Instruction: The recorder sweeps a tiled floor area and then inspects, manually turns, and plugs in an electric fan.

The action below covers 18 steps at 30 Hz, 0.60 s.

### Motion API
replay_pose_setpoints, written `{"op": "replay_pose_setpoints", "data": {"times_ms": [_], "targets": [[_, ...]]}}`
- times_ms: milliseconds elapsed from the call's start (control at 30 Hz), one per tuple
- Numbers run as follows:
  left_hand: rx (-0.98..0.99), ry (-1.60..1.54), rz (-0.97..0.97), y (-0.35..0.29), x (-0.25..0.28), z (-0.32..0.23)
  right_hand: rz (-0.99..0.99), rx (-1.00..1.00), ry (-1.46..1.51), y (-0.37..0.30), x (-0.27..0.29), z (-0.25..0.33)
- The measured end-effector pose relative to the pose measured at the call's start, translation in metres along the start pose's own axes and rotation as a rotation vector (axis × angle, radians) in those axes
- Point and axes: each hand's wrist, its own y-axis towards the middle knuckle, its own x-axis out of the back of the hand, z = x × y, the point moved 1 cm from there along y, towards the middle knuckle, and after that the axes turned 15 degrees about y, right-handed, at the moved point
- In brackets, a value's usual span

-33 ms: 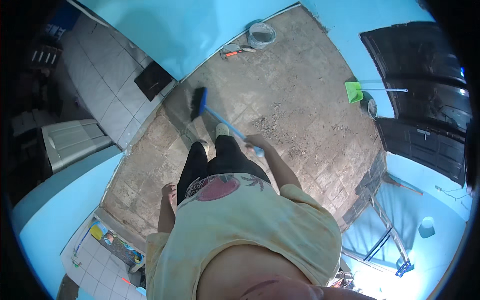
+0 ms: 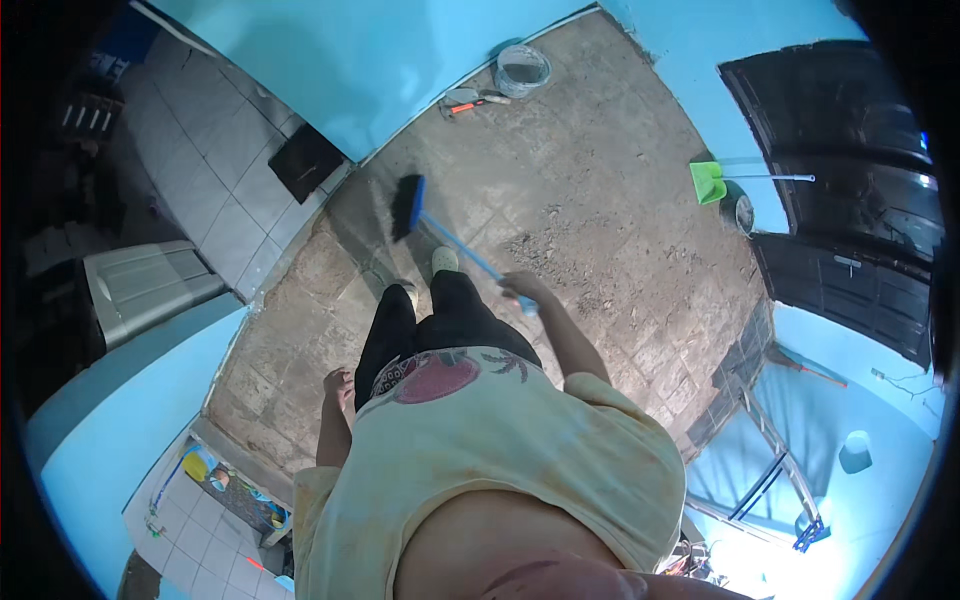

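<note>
My right hand (image 2: 526,288) is closed round the blue stick of a broom (image 2: 462,249), close to the stick's near end. The broom's head, a blue block with dark bristles (image 2: 404,208), rests on the dusty tiled floor (image 2: 480,150) a little beyond my feet. To the right of the stick, loose dirt and crumbs of rubble (image 2: 580,262) are scattered. My left hand (image 2: 340,385) hangs beside my left thigh, its fingers loosely apart and holding nothing I can see.
A pale bucket (image 2: 522,72) and an orange-handled trowel (image 2: 468,107) lie along the far wall. On the right, a long-handled green dustpan (image 2: 708,183) is near a grey bucket (image 2: 743,214) and dark door. A ladder (image 2: 777,442) stands lower right. A black mat (image 2: 306,163) lies left.
The broom head has shifted slightly to the right, and my right hand has moved slightly right with the stick. My left hand has stayed by my thigh.
</note>
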Motion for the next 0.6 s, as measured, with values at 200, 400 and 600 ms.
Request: {"op": "replay_pose_setpoints", "data": {"times_ms": [200, 400, 600], "targets": [[0.012, -0.040, 0.007, 0.008, 0.014, 0.001, -0.171, -0.353, -0.093, -0.051, 0.111, -0.084], [-0.005, -0.045, 0.025, 0.017, 0.010, -0.013, -0.793, -0.361, 0.185, -0.014, 0.137, -0.056], [0.011, -0.118, 0.012, 0.033, 0.007, -0.020, -0.533, -0.254, 0.266, -0.057, 0.058, 0.038]]}}
